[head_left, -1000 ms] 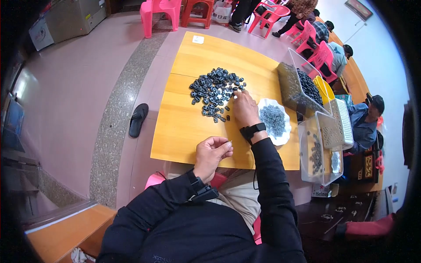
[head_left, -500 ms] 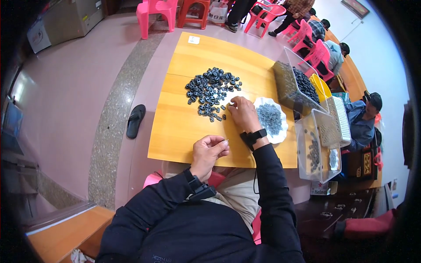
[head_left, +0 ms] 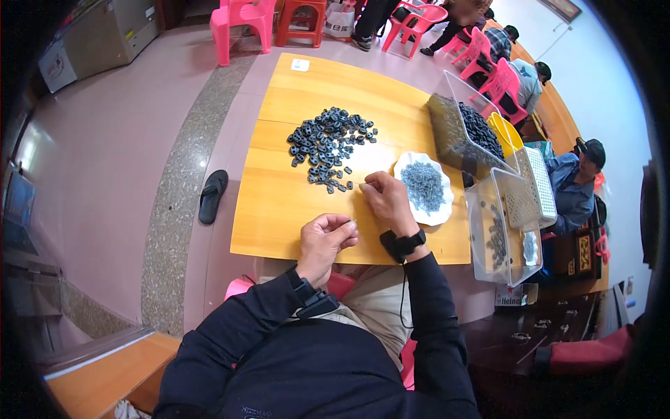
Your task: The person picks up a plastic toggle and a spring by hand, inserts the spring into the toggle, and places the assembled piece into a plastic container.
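My left hand (head_left: 325,244) is above the table's near edge, thumb and forefinger pinched together on a tiny thing too small to name. My right hand (head_left: 388,201) is just past it to the right, fingers closed in a pinch over the wood; what they hold, if anything, I cannot make out. Beyond both hands a pile of small black plastic pieces with holes (head_left: 326,143) is spread on the table. Beside my right hand a white scalloped dish (head_left: 438,216) holds a heap of small grey pieces (head_left: 423,187).
The wooden table (head_left: 279,216) carries a white label (head_left: 300,65) at its far left. Along its right side are a clear bin of black pieces (head_left: 480,133), a second clear bin (head_left: 497,258), a white basket (head_left: 536,188) and a yellow container (head_left: 505,133). Another person (head_left: 576,178) sits farther right.
My right hand has drawn back from the edge of the black pile toward my left hand. The left hand keeps its pinch, and the whole view has shifted slightly.
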The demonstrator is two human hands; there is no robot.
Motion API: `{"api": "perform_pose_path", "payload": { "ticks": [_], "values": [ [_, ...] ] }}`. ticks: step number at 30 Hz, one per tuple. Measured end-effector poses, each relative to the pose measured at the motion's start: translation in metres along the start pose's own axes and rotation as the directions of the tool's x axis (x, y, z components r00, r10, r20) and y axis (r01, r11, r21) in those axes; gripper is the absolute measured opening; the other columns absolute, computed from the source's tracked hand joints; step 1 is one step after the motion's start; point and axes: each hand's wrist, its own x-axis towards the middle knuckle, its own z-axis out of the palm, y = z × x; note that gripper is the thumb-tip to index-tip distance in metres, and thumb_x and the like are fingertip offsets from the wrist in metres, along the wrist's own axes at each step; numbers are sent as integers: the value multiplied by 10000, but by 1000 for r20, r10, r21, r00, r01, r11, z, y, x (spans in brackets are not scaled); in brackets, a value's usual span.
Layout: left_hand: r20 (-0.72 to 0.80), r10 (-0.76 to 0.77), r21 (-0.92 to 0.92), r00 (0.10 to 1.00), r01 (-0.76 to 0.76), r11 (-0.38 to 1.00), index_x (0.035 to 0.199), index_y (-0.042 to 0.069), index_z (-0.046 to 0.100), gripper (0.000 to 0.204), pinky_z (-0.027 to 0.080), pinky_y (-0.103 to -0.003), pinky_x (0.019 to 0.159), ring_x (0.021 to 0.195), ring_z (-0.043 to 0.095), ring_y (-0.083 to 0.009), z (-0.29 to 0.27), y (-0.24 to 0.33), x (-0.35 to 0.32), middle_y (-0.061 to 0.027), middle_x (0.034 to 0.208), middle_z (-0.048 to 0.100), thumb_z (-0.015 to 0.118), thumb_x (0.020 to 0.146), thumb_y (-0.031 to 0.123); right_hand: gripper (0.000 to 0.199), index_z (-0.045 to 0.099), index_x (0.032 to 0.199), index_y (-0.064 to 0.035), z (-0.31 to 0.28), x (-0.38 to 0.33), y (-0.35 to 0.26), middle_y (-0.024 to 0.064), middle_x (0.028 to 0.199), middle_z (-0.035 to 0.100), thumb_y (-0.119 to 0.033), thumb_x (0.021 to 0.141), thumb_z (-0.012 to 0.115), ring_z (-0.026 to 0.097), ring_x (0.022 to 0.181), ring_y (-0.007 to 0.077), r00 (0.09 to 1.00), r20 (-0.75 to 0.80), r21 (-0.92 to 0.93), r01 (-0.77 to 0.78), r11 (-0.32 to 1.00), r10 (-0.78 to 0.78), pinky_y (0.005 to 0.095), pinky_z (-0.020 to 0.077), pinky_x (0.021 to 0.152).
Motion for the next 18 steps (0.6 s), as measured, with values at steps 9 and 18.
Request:
{"api": "perform_pose_path", "payload": {
  "ticks": [9,18],
  "values": [
    [-7,-2,8,1000,2,1000,973,0,597,107,555,-245,706,765,626,-125,-1,-1,0,-55,871,629,632,878,37,287,586,1160,40,-9,-40,-3,64,908,659,-46,888,623,645,744,126,924,254,737,-376,562,285,245,552,675],
    [0,3,18,1000,-3,1000,982,-17,580,128,570,-244,696,768,655,-140,3,0,-1,-72,871,644,634,873,22,289,577,1146,28,-8,-64,2,70,931,655,12,862,626,657,762,137,928,294,848,-364,385,231,252,563,689]
  ]
}}
